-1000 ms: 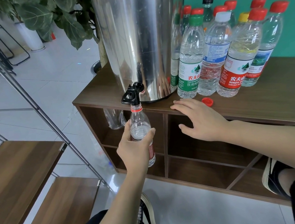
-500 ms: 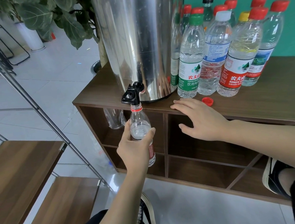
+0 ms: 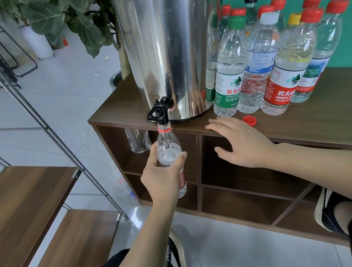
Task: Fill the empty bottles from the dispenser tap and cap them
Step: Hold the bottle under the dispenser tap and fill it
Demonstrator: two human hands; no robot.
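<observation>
My left hand (image 3: 161,177) grips a clear uncapped bottle (image 3: 168,147) with a red neck ring, its mouth held right under the black tap (image 3: 159,112) of the steel dispenser (image 3: 166,45). Water stands high in the bottle, about at my fingers. My right hand (image 3: 241,142) rests with straight fingers on the front edge of the wooden cabinet top (image 3: 323,115), holding nothing. A loose red cap (image 3: 249,121) lies on the top just right of those fingers.
Several capped bottles (image 3: 270,59) crowd the cabinet top right of the dispenser, against a green wall. Another clear bottle (image 3: 138,140) stands in the upper left cubby. A plant (image 3: 72,19) is behind, wooden steps (image 3: 24,207) with a metal rail on the left.
</observation>
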